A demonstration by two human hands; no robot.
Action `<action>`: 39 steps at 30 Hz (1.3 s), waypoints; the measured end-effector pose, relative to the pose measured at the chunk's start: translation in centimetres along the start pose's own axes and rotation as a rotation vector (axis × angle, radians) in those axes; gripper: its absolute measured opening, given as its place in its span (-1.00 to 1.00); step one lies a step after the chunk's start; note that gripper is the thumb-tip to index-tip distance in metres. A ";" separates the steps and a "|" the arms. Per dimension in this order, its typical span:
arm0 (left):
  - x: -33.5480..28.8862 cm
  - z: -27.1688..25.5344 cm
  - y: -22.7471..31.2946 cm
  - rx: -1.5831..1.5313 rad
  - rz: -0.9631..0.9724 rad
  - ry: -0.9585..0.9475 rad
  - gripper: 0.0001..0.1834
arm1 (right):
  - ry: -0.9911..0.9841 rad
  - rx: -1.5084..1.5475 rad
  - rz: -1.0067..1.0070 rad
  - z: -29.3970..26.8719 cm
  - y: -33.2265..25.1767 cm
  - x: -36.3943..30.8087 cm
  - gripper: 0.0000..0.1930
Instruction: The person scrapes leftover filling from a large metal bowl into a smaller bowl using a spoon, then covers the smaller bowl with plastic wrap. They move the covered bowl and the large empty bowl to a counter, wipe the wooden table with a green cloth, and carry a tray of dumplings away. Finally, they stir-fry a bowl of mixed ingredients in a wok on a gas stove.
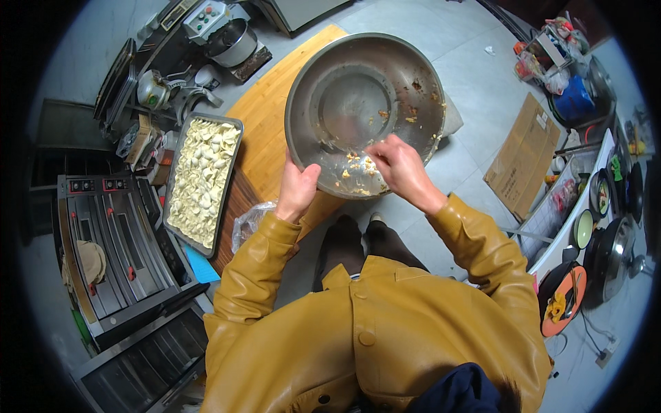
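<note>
A large, deep metal bowl (348, 96) is tilted in front of me, with scraps of yellowish, crumbly food (358, 165) stuck to its inner wall on the near and right sides. My left hand (298, 189) grips the near-left rim, thumb on top and the other fingers hidden under the outside. Inside the bowl, close to the near wall, my right hand (401, 171) is closed with its fingertips down by the scraps. A small pale, shiny shape shows below those fingers; I cannot make out what it is.
Left of the bowl, a tray of folded dumplings (202, 182) lies on the wooden table (268, 96), with a clear plastic bag (251, 224) nearby. A deck oven (124, 248) stands far left, a mixer (231, 45) behind. Flattened cardboard (523, 158) and a pan-laden shelf (571, 234) are right.
</note>
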State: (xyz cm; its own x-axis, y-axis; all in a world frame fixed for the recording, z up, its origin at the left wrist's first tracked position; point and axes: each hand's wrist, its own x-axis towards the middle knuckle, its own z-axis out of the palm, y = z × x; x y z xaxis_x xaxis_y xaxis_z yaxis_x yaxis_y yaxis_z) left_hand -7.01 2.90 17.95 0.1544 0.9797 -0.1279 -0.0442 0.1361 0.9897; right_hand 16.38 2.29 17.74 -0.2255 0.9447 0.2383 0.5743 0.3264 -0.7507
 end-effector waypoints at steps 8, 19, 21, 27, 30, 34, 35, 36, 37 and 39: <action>-1.2 -0.8 -1.3 0.011 0.022 0.083 -0.45 | 0.040 -0.088 0.131 -0.4 -1.9 -3.1 -0.88; -2.3 -0.5 -2.1 -0.001 -0.003 0.170 -0.43 | -0.149 0.046 -0.097 -1.1 -2.2 -4.1 -0.83; -2.3 -0.4 -2.2 -0.020 0.022 0.173 -0.43 | -0.134 0.115 -0.083 -1.3 -2.5 -4.2 -0.83; -2.7 -0.2 -1.9 0.055 0.095 0.185 -0.45 | -0.150 -0.237 0.082 -2.3 -2.6 -4.8 -0.79; -2.8 -0.1 -2.1 0.026 0.061 0.200 -0.44 | -0.268 0.112 -0.145 -2.9 -2.6 -4.9 -0.75; -2.8 -0.4 -2.5 0.028 0.067 0.197 -0.41 | -0.189 -0.513 0.228 -3.0 -2.7 -4.9 -0.81; -2.9 -0.5 -2.6 0.037 0.079 0.199 -0.41 | -0.133 -0.551 0.191 -3.1 -2.5 -4.9 -0.84; -2.9 -0.5 -2.7 0.044 0.092 0.199 -0.41 | -0.176 -0.425 0.101 -3.1 -2.3 -5.0 -0.81; -2.8 -0.5 -2.9 0.052 0.105 0.198 -0.40 | -0.171 -0.321 0.028 -3.2 -2.0 -5.1 -0.78; -2.7 -0.5 -3.0 0.024 0.068 0.219 -0.40 | -0.198 -0.014 -0.192 -3.3 -1.5 -5.5 -0.78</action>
State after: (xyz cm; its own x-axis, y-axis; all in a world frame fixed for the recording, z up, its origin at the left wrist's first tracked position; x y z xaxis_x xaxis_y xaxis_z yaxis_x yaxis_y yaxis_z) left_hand -7.78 -0.12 15.30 -0.0661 0.9954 -0.0694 -0.0235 0.0680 0.9974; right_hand 19.33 -3.32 19.56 -0.4798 0.8411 0.2496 0.5164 0.5007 -0.6948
